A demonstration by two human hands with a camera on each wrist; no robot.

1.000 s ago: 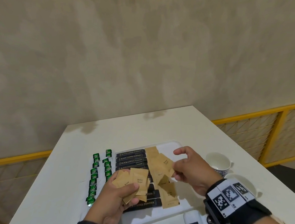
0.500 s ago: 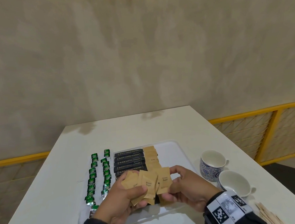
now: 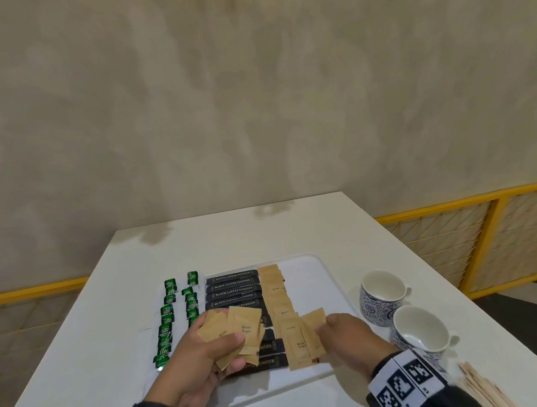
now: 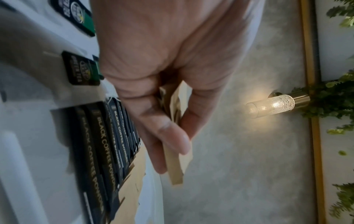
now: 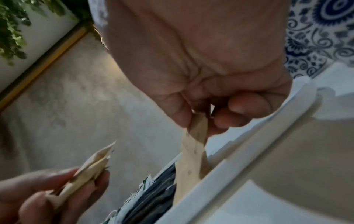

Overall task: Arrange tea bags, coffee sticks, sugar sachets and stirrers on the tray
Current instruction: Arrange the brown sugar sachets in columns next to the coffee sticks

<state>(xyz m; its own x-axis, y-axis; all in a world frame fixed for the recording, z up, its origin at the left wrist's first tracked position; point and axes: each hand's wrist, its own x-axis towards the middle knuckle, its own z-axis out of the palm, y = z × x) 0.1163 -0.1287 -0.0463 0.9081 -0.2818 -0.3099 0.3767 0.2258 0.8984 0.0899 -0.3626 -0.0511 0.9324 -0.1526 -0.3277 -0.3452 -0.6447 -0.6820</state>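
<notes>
Both hands (fingertips hidden) on sachets

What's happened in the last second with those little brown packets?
The right hand went to the left hand's fan, pinched one brown sugar sachet and carried it right and down to the near end of the sachet row on the tray. The left hand still grips the fan; coffee sticks and tea bags have not moved.
</notes>
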